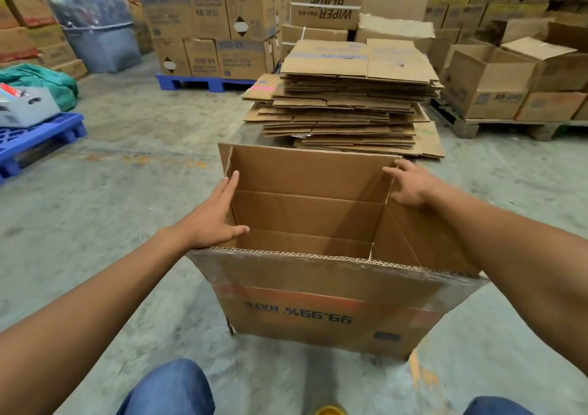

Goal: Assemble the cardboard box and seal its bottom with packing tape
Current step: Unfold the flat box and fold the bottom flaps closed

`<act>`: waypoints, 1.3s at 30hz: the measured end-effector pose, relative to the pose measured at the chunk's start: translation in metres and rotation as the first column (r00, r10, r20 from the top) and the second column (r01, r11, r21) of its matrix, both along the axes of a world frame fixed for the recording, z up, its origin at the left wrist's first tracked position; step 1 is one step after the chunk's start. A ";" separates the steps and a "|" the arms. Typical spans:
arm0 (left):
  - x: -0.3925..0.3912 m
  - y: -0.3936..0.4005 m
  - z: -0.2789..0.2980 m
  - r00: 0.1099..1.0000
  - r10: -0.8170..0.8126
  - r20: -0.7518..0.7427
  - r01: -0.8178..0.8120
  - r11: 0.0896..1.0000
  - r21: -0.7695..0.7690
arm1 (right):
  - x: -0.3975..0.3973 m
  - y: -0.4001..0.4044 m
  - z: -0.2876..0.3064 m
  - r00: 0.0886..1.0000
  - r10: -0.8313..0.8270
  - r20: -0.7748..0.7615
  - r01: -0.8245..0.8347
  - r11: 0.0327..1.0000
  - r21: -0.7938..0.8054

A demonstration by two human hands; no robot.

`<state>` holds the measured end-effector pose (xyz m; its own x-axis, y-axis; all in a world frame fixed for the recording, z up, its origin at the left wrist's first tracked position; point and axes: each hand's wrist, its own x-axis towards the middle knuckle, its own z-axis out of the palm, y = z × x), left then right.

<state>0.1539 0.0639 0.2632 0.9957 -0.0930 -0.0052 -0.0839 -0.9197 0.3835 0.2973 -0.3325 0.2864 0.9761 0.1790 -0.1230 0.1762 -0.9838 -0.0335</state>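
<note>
- stack of flattened cartons [346,96] at twelve o'clock
- blue pallet [203,82] with printed boxes [210,29] at eleven
- grey crate [25,106] at nine
- wooden pallet [496,125] at two

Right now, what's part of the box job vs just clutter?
In the job: open cardboard box; left hand and right hand on its side flaps.

Lying about: flattened carton stack; blue pallet; grey crate; stacked cartons. No tape visible.

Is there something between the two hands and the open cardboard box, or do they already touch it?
Nothing visible stands in the way. The left hand lies flat against the left wall of the cardboard box, and the right hand rests on its far right corner. No packing tape is in view.
</note>
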 end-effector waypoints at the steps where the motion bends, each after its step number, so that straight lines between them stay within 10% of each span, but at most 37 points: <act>1: -0.003 -0.002 0.000 1.000 -0.025 -0.015 0.025 1.000 0.003 | 0.002 0.006 0.002 1.000 -0.007 -0.013 0.008 0.999 0.044; 11: -0.023 -0.028 -0.017 0.846 -0.254 -0.468 0.314 0.948 0.052 | -0.041 0.079 -0.036 0.960 0.125 -0.252 0.129 0.600 0.790; 17: -0.024 -0.039 -0.014 0.747 -0.215 -0.629 0.389 0.908 0.153 | -0.061 0.039 -0.101 0.983 0.110 -0.146 -0.055 0.940 0.337; 21: -0.032 -0.055 -0.033 0.666 -0.216 -0.714 0.480 0.857 0.189 | -0.077 0.005 -0.131 0.987 -0.019 -0.162 0.018 1.000 -0.004; 31: -0.021 -0.042 -0.066 0.810 -0.182 -0.558 0.360 0.905 0.228 | -0.064 0.024 -0.117 0.965 -0.071 -0.254 0.072 0.997 -0.008; 37: -0.023 -0.043 -0.079 0.839 -0.164 -0.519 0.295 0.938 0.181 | -0.053 0.057 -0.051 0.849 -0.015 0.528 -0.138 0.958 0.251; 39: -0.021 -0.044 -0.080 0.836 -0.163 -0.524 0.288 0.943 0.166 | -0.041 0.066 -0.029 0.821 -0.003 0.571 -0.163 0.957 0.239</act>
<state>0.1326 0.0203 0.1827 0.8029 -0.2483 -0.5419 -0.1558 -0.9649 0.2113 0.2562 -0.2663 0.2576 0.8395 0.2043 0.5035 0.3235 -0.9325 -0.1608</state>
